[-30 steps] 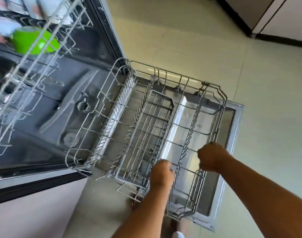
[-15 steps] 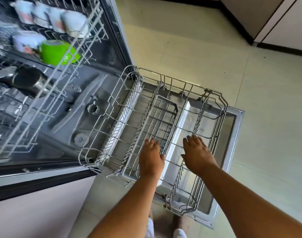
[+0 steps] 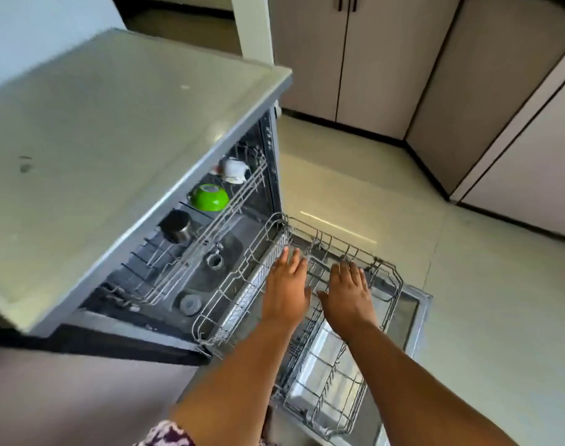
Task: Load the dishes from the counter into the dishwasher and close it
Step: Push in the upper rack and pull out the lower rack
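The dishwasher stands open with its door (image 3: 416, 313) folded flat to the floor. Its lower wire rack (image 3: 384, 320) is pulled out over the door and holds nothing I can see. My left hand (image 3: 287, 284) and my right hand (image 3: 348, 291) hover side by side over the rack with straight fingers and hold nothing. The upper rack (image 3: 210, 233) carries a green bowl (image 3: 209, 197), a white cup (image 3: 234, 169) and a dark steel cup (image 3: 175, 226).
A pale counter top (image 3: 120, 149) covers the dishwasher at the left; no dishes show on the part in view. Tall grey cabinets (image 3: 387, 59) line the back and right walls. Cream floor tiles (image 3: 483, 284) spread around the door.
My head has lifted, so the counter top and cabinets came into view. Both hands let go of the rack's front rail, straightened and now reach farther over the rack.
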